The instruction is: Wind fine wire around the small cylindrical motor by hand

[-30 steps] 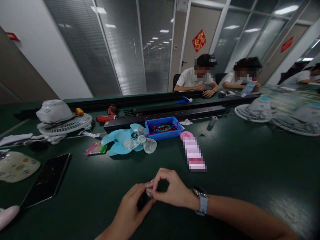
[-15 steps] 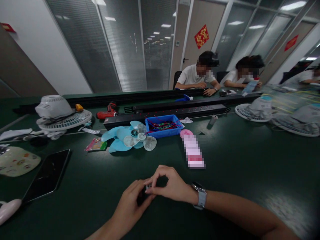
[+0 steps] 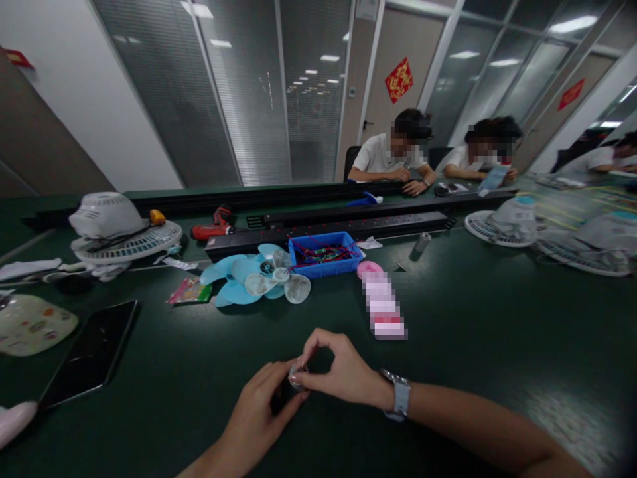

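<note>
A small round greyish metal-looking piece (image 3: 297, 376) sits between my two hands above the near part of the green table; its kind is too small to make out. My left hand (image 3: 259, 405) is curled around its left side, thumb and fingers closed on it. From the right, my right hand (image 3: 341, 372) pinches at its top with thumb and forefinger, and a grey watch is on that wrist. The fingertips hide much of the piece. Beyond my hands lie light blue fan blades (image 3: 239, 272) with a clear blade set (image 3: 281, 273) on them.
A blue bin (image 3: 326, 267) of wired circuit boards stands mid-table, beside a pink-topped, blurred-out item (image 3: 383, 305). At left lie a tablet (image 3: 94, 355), a red drill (image 3: 213, 230) and a fan housing (image 3: 107, 216). Long black rails (image 3: 348, 226) cross the table; co-workers (image 3: 393, 156) sit beyond.
My right fingertips have shifted slightly on the small piece, and more of its round top shows now. Both hands stay in nearly the same place.
</note>
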### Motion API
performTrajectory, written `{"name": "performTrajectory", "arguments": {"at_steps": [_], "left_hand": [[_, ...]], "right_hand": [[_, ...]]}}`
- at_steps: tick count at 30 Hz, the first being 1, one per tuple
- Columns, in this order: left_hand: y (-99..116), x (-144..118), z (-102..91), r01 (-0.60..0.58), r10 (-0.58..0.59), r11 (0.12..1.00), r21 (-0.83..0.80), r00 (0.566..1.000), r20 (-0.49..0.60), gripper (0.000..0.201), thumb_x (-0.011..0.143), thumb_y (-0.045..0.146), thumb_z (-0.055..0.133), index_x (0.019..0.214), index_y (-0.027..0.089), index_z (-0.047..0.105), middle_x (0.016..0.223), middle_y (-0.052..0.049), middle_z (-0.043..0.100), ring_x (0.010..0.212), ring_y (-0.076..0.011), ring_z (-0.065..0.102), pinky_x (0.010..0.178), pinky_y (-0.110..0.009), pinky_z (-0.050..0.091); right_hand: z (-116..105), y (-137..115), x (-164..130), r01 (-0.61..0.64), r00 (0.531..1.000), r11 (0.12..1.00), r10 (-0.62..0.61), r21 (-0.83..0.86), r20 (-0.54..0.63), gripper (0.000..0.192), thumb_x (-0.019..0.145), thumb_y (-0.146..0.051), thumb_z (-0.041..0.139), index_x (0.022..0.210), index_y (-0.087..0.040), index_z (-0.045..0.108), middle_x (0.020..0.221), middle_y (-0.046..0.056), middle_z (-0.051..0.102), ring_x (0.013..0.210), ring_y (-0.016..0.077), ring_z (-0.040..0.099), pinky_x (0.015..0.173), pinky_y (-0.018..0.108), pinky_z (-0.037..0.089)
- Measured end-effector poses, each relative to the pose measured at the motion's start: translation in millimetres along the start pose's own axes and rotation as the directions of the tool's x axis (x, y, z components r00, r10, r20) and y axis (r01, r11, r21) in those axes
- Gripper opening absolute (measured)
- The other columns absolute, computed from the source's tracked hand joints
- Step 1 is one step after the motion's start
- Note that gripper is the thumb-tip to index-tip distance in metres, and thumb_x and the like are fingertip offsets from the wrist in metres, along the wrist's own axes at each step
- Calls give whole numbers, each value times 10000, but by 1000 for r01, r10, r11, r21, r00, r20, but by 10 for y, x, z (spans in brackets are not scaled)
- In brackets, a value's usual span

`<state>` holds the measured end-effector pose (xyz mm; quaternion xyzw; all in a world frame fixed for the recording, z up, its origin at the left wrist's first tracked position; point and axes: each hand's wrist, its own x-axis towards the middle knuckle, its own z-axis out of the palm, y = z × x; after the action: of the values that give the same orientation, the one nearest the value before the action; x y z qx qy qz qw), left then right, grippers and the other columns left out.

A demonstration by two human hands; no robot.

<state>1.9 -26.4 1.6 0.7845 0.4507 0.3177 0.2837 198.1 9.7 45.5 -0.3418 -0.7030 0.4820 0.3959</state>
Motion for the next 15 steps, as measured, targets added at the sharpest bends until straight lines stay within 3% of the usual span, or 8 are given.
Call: {"name": "performTrajectory", "arguments": {"at_steps": [6,11,15], "left_hand": [[8,8,7,-2,2,1000,14,1000,5,303,876,211,695,1173,248,644,921,-28,697,770,-211,651,688,-301,546],[-8,11,9,-12,12,999,42,1000,-5,224,854,197,726,1071,222,678,863,-33,690,755,-218,648,699,-309,545],[-19,16,0,-26,26,998,59,1000,1,212,842,185,736,1044,210,676,876,-45,699,768,-229,659,688,-312,549]], "right_hand": [[-98,-37,42,67,991,997,-62,-41,116,152,776,-204,784,845,-144,663,845,25,704,797,147,684,768,251,525],[-192,-102,71,212,951,952,-149,-220,271,104,861,-93,672,940,-156,698,915,35,729,869,145,666,812,250,501],[-207,-113,76,222,944,939,-140,-263,298,108,875,-114,676,961,-172,708,926,26,738,874,139,661,809,243,493]]}}
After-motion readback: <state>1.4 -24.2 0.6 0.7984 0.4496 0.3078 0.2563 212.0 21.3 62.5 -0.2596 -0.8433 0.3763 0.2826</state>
